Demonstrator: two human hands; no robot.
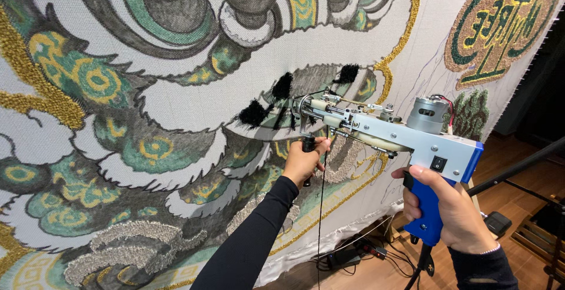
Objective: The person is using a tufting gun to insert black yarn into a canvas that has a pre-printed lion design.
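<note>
Nearest the lens, the right hand (pixel 453 210) is wrapped tight around the blue pistol grip of a tufting gun (pixel 382 131), forefinger lying up by the black switch. From that fist the gun's long axis runs up and leftward, its needle end pointing into the stretched cloth (pixel 176 107). Farther out along the gun, the left hand (pixel 303 160) is closed around the black front handle just under the needle end, so it is the hand closer to the cloth. Black tufts (pixel 282 87) sit just above the tip; black yarn (pixel 321 219) hangs down beside the left forearm.
</note>
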